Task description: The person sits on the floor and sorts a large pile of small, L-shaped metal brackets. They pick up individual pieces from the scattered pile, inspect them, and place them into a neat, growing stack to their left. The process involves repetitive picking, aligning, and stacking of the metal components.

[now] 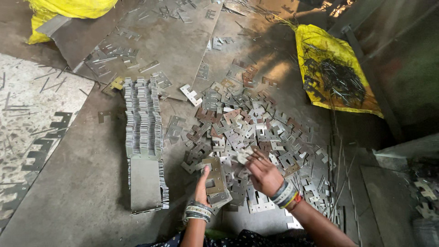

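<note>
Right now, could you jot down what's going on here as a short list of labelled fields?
Setting: metal sheet floor
Left hand: holds a small stack of flat stamped metal plates
Right hand: fingers on the loose pile of plates
Sorted: neat rows of stacked plates left of the hands
Far right: yellow sack bearing dark metal scrap strips

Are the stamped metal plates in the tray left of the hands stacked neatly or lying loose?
Stacked neatly: the plates stand on edge in tight rows along the tray, unlike the scattered pile beside them.
</note>
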